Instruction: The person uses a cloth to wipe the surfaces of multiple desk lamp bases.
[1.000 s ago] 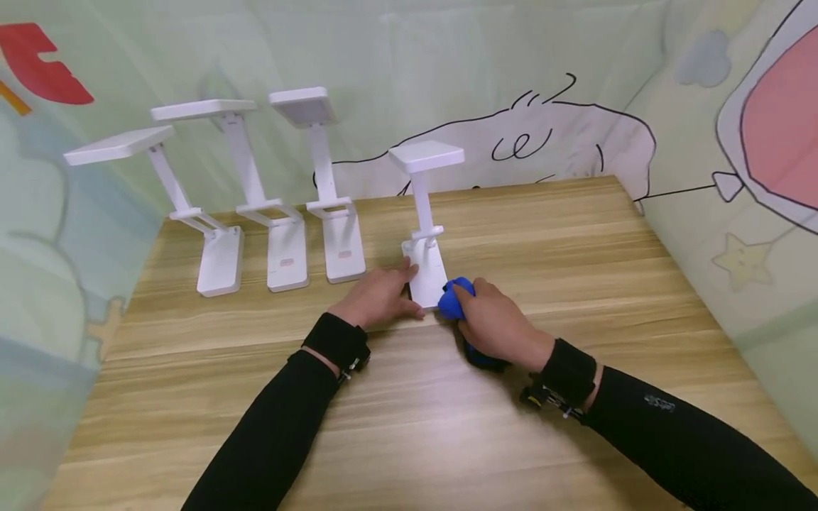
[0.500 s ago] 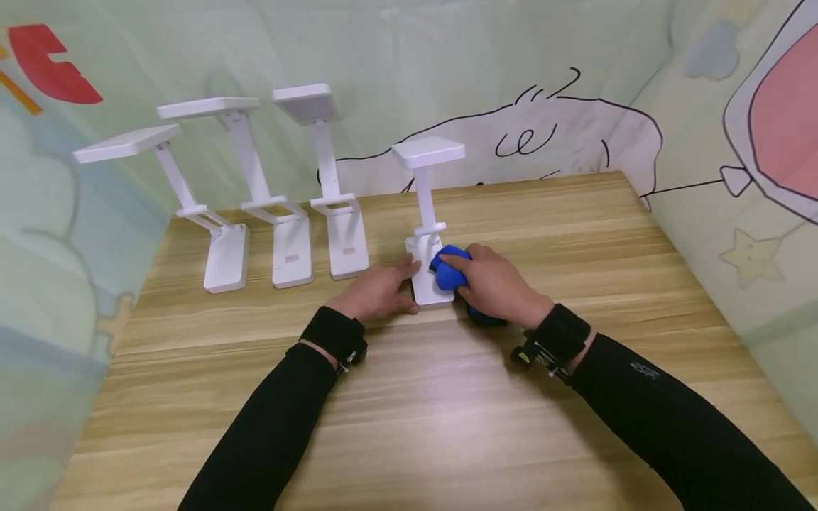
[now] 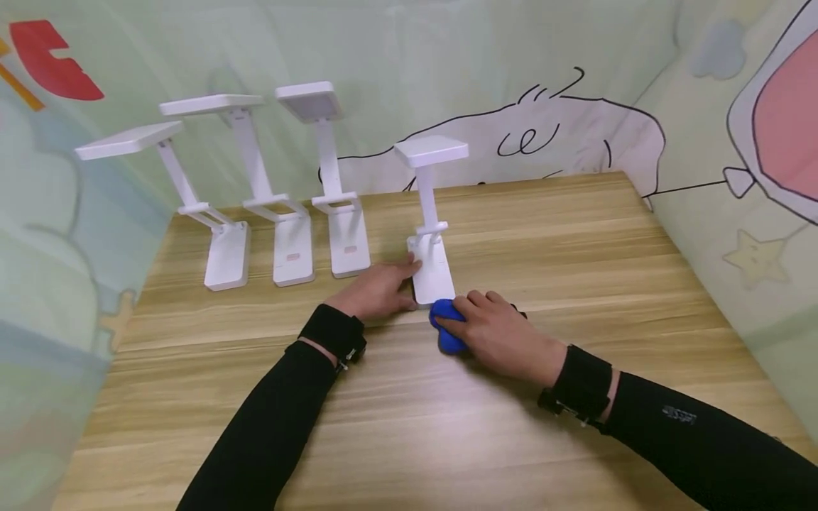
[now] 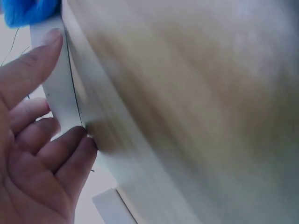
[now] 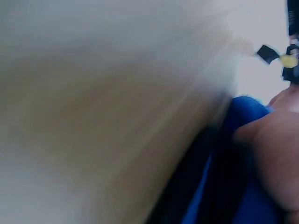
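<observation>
A white desk lamp [image 3: 433, 273] stands on the wooden table, its square head raised on a folding arm. My left hand [image 3: 378, 287] holds the left side of its base, fingertips against the side and thumb near the front corner. In the left wrist view the thumb and fingers [image 4: 67, 149] lie along the white base edge [image 4: 63, 84]. My right hand [image 3: 501, 333] grips a bunched blue cloth [image 3: 450, 339] at the front end of the base. The right wrist view is blurred, with the blue cloth [image 5: 247, 109] under the fingers and a dark strip beside it.
To the left, three more white desk lamps stand in a row: the outer one [image 3: 226, 259], the middle one [image 3: 293, 252] and the nearest one [image 3: 348, 245]. Printed fabric walls [image 3: 511, 42] border the wooden table [image 3: 396, 440] behind and at both sides.
My right hand with the blue cloth moves from the base's front right corner up over its top, then back down to the front edge. The left hand keeps its hold on the lamp base.
</observation>
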Motion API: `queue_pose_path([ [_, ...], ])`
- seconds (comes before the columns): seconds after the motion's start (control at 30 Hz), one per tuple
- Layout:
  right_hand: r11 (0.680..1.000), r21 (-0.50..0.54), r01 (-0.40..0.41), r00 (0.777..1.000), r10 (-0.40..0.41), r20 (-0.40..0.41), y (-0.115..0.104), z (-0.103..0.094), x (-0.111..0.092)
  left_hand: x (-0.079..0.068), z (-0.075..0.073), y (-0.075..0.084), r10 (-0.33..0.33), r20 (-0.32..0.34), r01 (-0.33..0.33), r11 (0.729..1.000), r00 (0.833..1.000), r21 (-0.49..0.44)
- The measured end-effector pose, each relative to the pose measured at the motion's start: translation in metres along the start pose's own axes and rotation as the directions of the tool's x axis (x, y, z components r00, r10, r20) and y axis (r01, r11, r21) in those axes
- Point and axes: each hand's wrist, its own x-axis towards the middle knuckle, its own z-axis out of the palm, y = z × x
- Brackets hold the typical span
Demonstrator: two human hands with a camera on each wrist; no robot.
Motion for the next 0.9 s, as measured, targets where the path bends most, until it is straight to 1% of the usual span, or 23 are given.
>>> queue_pose_path([
  [0.07, 1.0, 0.025, -0.008, 1.0, 0.008, 0.008, -0.001, -0.001, -0.001, 0.0, -0.002, 0.0, -0.03, 0.015, 0.03, 1.0, 0.999, -0.005],
  [0.1, 0.999, 0.034, -0.008, 1.0, 0.008, 0.007, -0.003, -0.002, 0.0, 0.0, -0.003, 0.0, -0.044, 0.019, 0.044, 0.999, 0.999, -0.001],
  [0.17, 0.999, 0.036, 0.016, 1.0, -0.016, -0.002, -0.01, -0.003, 0.009, 0.0, -0.004, 0.0, -0.064, 0.018, 0.064, 0.998, 0.998, 0.016],
  [0.23, 0.999, 0.025, 0.044, 0.999, -0.044, -0.012, -0.018, -0.004, 0.019, 0.001, -0.002, 0.001, -0.066, 0.008, 0.065, 0.997, 0.998, 0.04],
  [0.3, 0.999, 0.004, 0.051, 0.998, -0.051, -0.021, -0.024, -0.003, 0.029, 0.003, 0.0, 0.002, -0.054, 0.002, 0.054, 0.997, 0.999, 0.06],
  [0.37, 0.999, -0.01, 0.042, 0.999, -0.042, -0.025, -0.027, -0.004, 0.033, 0.005, 0.001, 0.003, -0.046, -0.003, 0.046, 0.997, 0.999, 0.067],
  [0.43, 1.0, 0.0, 0.013, 1.0, -0.013, -0.012, -0.026, -0.005, 0.032, 0.007, 0.002, 0.006, -0.039, -0.008, 0.039, 0.997, 0.999, 0.071],
  [0.57, 0.997, 0.065, -0.039, 0.999, 0.037, 0.034, -0.013, -0.01, 0.016, 0.008, 0.002, 0.009, -0.037, -0.011, 0.038, 0.997, 0.999, 0.066],
  [0.77, 0.984, 0.155, -0.089, 0.995, 0.079, 0.068, 0.02, -0.01, -0.007, 0.005, 0.001, 0.008, -0.049, -0.009, 0.05, 0.997, 0.999, 0.056],
  [0.83, 0.975, 0.173, -0.135, 0.99, 0.126, 0.064, 0.033, -0.007, -0.011, 0.004, 0.002, 0.008, -0.05, -0.01, 0.051, 0.997, 0.999, 0.053],
  [0.9, 0.954, 0.204, -0.22, 0.975, 0.212, 0.059, 0.045, -0.006, -0.013, 0.004, 0.003, 0.007, -0.049, -0.01, 0.05, 0.997, 0.999, 0.053],
])
